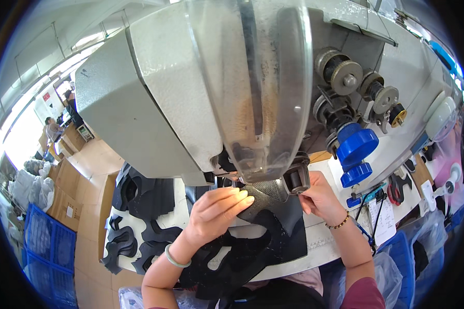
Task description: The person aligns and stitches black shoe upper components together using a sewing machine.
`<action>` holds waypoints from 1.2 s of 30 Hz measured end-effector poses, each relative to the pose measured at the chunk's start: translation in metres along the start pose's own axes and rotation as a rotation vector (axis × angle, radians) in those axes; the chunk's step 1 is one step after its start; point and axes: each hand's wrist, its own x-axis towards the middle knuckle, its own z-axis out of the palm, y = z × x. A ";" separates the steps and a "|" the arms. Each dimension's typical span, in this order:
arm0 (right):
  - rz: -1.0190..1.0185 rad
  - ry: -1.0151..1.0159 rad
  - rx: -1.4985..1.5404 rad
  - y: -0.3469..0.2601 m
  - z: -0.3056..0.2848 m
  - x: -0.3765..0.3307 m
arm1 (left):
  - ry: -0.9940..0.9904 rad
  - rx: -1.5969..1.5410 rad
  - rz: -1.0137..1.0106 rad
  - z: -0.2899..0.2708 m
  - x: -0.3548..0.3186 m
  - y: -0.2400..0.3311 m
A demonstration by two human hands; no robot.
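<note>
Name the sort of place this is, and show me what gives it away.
Most likely a sewing workshop: a big sewing machine stands over the worktable, cut black pieces lie piled to its left, and blue crates stand farther left.

The scene was bright, with daylight from the windows at left burnt out to white. Glare streaked the clear guard, and highlights glinted on the blue knob. The black pieces sank dark, losing detail. Toward the black rim, the table edge bowed, bluish fringing showed, and the far background looked soft.
</note>
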 end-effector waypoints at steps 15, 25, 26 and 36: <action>-0.060 0.126 -0.159 0.010 0.038 -0.022 | -0.141 0.028 -0.195 -0.019 0.006 0.003; -0.063 0.156 -0.158 0.013 0.043 -0.025 | -0.083 -0.051 -0.332 -0.017 0.005 0.007; -0.058 0.156 -0.156 0.014 0.046 -0.026 | -0.072 -0.071 -0.395 -0.019 0.006 0.008; -0.230 0.193 -0.256 0.026 0.054 -0.021 | -0.058 -0.007 -0.603 -0.034 0.012 0.040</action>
